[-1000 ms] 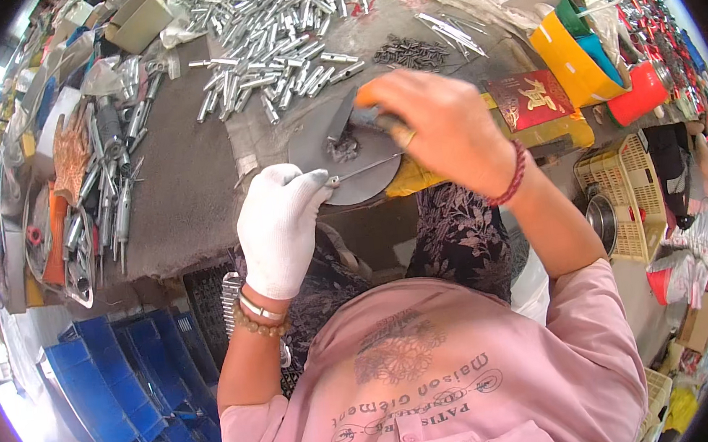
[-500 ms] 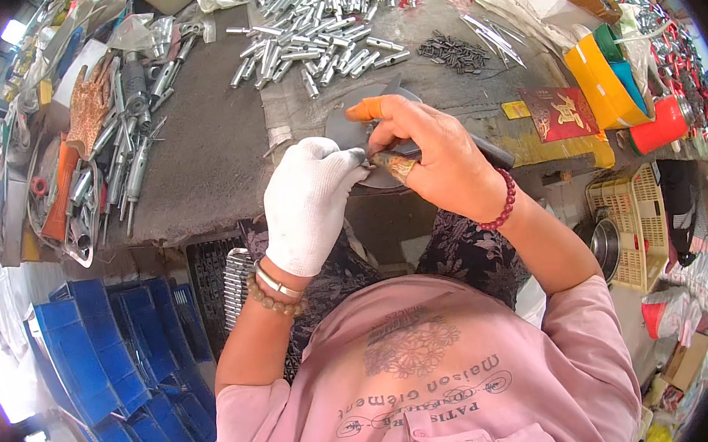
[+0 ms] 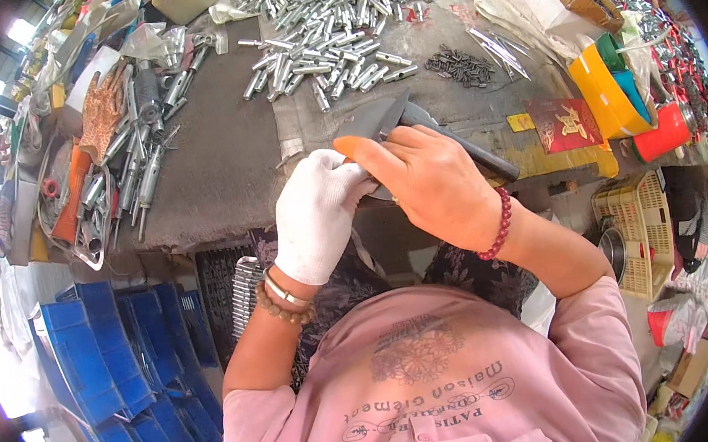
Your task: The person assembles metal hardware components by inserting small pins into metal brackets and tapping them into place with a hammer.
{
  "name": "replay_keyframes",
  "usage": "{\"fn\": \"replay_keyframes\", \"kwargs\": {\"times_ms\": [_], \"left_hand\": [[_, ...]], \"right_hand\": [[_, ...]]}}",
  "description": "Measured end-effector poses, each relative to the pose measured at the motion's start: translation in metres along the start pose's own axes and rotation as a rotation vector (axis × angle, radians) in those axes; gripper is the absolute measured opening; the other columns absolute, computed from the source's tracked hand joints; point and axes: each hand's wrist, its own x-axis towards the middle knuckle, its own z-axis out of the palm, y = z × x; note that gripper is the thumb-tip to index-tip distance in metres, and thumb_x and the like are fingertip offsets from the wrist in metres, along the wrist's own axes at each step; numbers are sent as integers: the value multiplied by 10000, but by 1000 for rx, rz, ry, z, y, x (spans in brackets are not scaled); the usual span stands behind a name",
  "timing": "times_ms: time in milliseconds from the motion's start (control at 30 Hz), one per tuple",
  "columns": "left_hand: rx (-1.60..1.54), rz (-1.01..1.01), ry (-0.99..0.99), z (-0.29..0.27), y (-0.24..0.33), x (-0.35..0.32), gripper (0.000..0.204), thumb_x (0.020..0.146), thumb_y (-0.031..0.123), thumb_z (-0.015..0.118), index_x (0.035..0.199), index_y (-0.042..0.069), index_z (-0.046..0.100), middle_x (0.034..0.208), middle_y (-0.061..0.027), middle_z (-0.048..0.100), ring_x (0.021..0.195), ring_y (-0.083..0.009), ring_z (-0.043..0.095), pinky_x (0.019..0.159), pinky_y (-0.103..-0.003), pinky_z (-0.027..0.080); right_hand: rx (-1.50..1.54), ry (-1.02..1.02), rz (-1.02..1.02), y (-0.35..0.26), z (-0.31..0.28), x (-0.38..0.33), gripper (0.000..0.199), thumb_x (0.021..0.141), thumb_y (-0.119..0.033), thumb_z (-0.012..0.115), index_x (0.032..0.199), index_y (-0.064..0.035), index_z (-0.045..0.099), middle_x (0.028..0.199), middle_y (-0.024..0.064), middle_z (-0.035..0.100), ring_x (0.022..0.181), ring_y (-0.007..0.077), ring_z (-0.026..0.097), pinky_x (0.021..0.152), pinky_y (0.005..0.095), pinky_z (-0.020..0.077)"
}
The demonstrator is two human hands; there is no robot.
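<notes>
My left hand (image 3: pixel 316 216), in a white knitted glove, is closed with its fingertips pinched together at the table's front edge. Against it presses my right hand (image 3: pixel 439 184), bare apart from an orange cover (image 3: pixel 354 147) on one finger. That covered fingertip touches the glove, and the other right fingers are curled under. Whatever sits between the hands is hidden by the fingers. Just behind them lies a dark grey flat piece (image 3: pixel 372 120) beside a dark round bar (image 3: pixel 483 159). Farther back are a heap of shiny metal tubes (image 3: pixel 340 58) and a pile of small black pins (image 3: pixel 460 68).
Thin metal rods (image 3: pixel 501 52) lie beyond the pins. Right of my hands are a red card (image 3: pixel 563 125), a yellow container (image 3: pixel 610 91) and a red cylinder (image 3: pixel 662 133). Metal tools (image 3: pixel 134 160) and an orange patterned glove (image 3: pixel 100 113) crowd the left. Blue bins (image 3: pixel 96 353) stand below.
My right hand has rolled over, bringing its orange-covered finger down onto the glove and hiding the thumb. Both hands sit slightly farther right in the picture, as the whole view has shifted.
</notes>
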Motion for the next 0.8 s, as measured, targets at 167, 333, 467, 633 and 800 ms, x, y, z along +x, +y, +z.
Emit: {"fn": "replay_keyframes", "kwargs": {"times_ms": [167, 333, 467, 633, 800], "left_hand": [[-34, 2, -40, 1, -2, -2, 268, 811, 51, 840, 1072, 80, 789, 951, -86, 681, 935, -295, 687, 831, -379, 561], [-97, -41, -22, -3, 3, -4, 234, 836, 55, 844, 1067, 66, 807, 938, -79, 679, 915, -262, 680, 816, -351, 548], [-92, -29, -4, -1, -2, -3, 246, 832, 49, 846, 1074, 64, 807, 928, -81, 682, 904, -263, 679, 810, -352, 549], [-105, 12, -3, 0, -5, -2, 269, 804, 25, 853, 1064, 70, 803, 922, -82, 675, 908, -260, 673, 797, -356, 545], [-111, 24, 9, 1, -6, 0, 257, 804, 23, 850, 1053, 69, 801, 919, -81, 666, 894, -261, 666, 792, -358, 540]], "right_hand": [[-36, 65, 130, 7, -24, -14, 533, 859, -40, 728, 1380, -85, 626, 989, 100, 701, 980, 324, 675, 875, 434, 556], [-237, -51, 284, 41, -29, -40, 646, 802, -25, 779, 1425, -108, 627, 1055, 120, 700, 1018, 344, 677, 904, 455, 560], [-84, 199, 237, 32, -30, -47, 626, 803, 23, 746, 1402, -144, 681, 1024, 113, 674, 954, 350, 688, 829, 453, 574], [19, 117, 195, 10, -38, -54, 575, 838, 67, 669, 1370, -143, 726, 977, 107, 637, 792, 343, 692, 668, 426, 563], [3, 236, 81, 4, -28, -62, 586, 847, 66, 647, 1393, -134, 720, 970, 80, 606, 760, 291, 679, 667, 406, 565]]}}
